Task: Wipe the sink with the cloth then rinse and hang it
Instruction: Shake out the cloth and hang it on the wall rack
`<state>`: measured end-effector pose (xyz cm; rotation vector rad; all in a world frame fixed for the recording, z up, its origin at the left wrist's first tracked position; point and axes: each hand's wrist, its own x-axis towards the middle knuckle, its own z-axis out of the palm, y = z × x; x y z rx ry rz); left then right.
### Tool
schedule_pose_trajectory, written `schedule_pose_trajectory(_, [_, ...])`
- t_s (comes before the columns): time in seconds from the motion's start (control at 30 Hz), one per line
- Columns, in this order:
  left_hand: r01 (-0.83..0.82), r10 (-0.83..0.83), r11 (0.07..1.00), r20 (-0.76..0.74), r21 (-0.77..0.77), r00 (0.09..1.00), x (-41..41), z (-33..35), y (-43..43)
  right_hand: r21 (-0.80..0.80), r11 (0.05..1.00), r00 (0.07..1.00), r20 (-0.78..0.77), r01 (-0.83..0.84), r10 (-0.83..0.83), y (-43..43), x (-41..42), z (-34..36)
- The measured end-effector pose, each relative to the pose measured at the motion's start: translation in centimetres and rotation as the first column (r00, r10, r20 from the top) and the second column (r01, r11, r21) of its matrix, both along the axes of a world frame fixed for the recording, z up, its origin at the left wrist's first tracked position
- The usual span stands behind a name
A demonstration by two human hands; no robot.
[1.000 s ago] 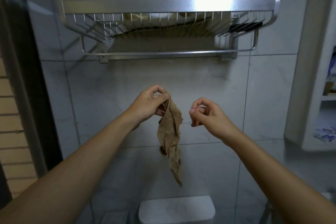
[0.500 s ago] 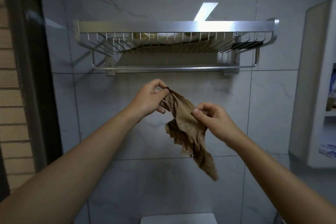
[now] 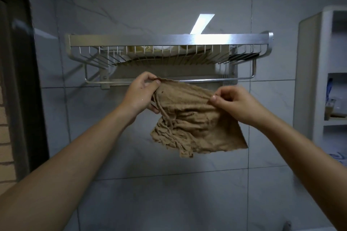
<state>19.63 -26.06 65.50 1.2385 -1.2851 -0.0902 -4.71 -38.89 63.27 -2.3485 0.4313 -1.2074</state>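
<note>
Cloth (image 3: 195, 118) pinched at top corners by fingers (image 3: 214, 97) of left hand (image 3: 139, 93) and right hand (image 3: 232, 103), just under rail (image 3: 116, 81); hanging not yet done.

The cloth (image 3: 197, 122) is hanging between the left hand (image 3: 139, 95) and right hand (image 3: 234, 105), just before the towel bar (image 3: 216, 80) running under the wire shelf (image 3: 131, 39) on the wall (image 3: 150, 5); a cabinet (image 3: 308, 73) is standing to the right.
</note>
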Motion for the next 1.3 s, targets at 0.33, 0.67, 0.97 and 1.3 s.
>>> schedule_pose_trajectory(0.33, [-0.051,0.047,0.99,0.032,0.129,0.998,1.1,-2.6,-1.7,-0.015,0.996,0.947,-0.309,0.09,-0.09,-3.6,-1.8,-2.9])
schedule_pose_trajectory(0.67, [-0.021,0.033,0.996,-0.137,0.088,0.99,-0.1,-2.8,-3.3,0.323,0.943,0.906,-0.369,-0.084,0.208,-3.5,-4.1,-2.2])
schedule_pose_trajectory(0.97, [-0.104,0.103,0.995,0.056,0.01,0.993,-0.2,-0.5,-4.9,0.099,0.981,0.897,-0.427,0.168,-0.11,-4.3,-5.4,-0.4])
schedule_pose_trajectory(1.3, [0.045,-0.064,0.997,-0.419,-0.056,0.906,-0.6,2.2,-5.2,-0.397,0.702,0.713,-0.148,0.591,-0.685,-7.6,-6.1,1.3])
